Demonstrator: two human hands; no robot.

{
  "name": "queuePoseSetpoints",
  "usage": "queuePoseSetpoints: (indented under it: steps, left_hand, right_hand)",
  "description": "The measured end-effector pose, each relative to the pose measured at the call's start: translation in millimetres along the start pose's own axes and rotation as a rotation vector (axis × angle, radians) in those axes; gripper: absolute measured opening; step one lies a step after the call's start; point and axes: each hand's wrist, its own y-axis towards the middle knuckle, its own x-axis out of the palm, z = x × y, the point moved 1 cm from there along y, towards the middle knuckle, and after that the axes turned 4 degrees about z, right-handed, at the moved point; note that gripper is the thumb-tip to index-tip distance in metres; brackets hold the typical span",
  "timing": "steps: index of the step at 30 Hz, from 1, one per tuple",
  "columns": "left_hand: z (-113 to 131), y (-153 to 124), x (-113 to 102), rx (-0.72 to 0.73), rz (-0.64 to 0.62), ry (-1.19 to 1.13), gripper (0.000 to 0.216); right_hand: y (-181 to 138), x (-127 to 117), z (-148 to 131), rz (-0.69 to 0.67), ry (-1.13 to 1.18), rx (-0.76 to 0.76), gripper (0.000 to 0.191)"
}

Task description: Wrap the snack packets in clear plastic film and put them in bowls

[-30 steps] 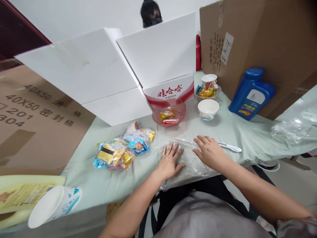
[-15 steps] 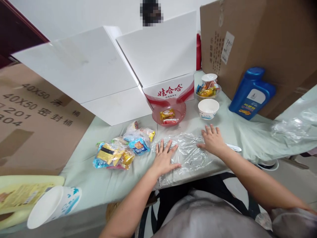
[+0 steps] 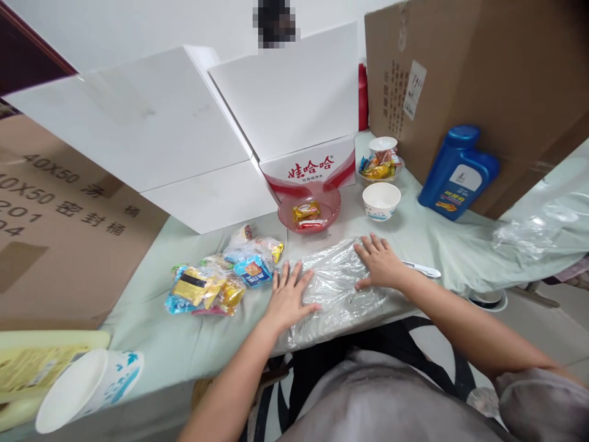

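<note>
Leftward our left hand (image 3: 286, 302) and right hand (image 3: 383, 265) are shifting, splayed wide, gripping nothing; between them, near on the desk (image 3: 177, 347), we're flattening clear plastic film (image 3: 335, 279), ideally smoothing outward evenly.

A pale green cloth-covered bench (image 3: 154, 334) carries a crinkled clear plastic sheet (image 3: 335, 277), a heap of colourful wrapped snacks (image 3: 224, 276), a round translucent pink bowl (image 3: 330, 213), an upright blue-patterned white paper cup (image 3: 381, 213), a blue plastic bottle (image 3: 456, 175) and a slim white tool (image 3: 424, 269).
</note>
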Motion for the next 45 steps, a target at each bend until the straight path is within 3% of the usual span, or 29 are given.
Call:
queuePoseSetpoints:
  steps: [4,6,8,13,17,21,25,29,34,38,40,42,44,45]
  left_hand:
    - [-10,-32,-17,0.104,0.166,-0.192,0.056]
    - [-6,-50,-21,0.191,0.145,-0.289,0.057]
    - [1,-65,-20,0.247,0.06,-0.321,0.063]
    - [9,-81,-14,0.224,-0.013,-0.373,0.013]
    - [5,-82,-20,0.066,0.022,-0.594,0.013]
    - [2,-74,-21,-0.196,0.066,-0.803,0.014]
    - [-4,-47,-14,-0.449,0.277,-0.93,0.024]
    - [-9,-16,-5,-0.583,0.455,-0.8,0.025]
    - [-6,-1,7,-0.667,0.393,-0.267,0.025]
    - [-5,-2,18,-0.652,0.385,-0.128,0.03]
    - [-6,-5,20,-0.6,0.475,-0.098,0.031]
    - [-5,-9,17,-0.496,0.65,-0.034,0.031]
    - [-1,-12,13,-0.323,0.807,0.048,0.027]
    - [3,-13,11,-0.209,0.826,0.072,0.023]
  right_hand:
    - [-34,-21,17,0.103,0.257,-0.224,0.08]
    - [-54,-25,20,0.044,0.36,-0.353,0.08]
    - [-72,-24,21,-0.025,0.37,-0.374,0.076]
    - [-94,-18,20,-0.058,0.468,-0.305,0.006]
    - [-99,-23,22,-0.083,0.754,-0.27,0.009]
    - [-95,-27,21,-0.057,1.021,-0.114,0.018]
    - [-71,-17,11,0.097,1.159,0.127,0.03]
    - [-42,2,1,0.259,0.846,0.327,0.023]
    - [-28,21,-9,0.292,0.197,0.305,0.026]
    - [-29,28,-11,0.289,0.063,0.305,0.029]
    - [-30,28,-11,0.296,0.054,0.307,0.029]
    - [-30,28,-11,0.3,0.054,0.307,0.028]
    - [-30,28,-12,0.307,0.056,0.297,0.028]
    - [-30,28,-13,0.312,0.056,0.291,0.027]
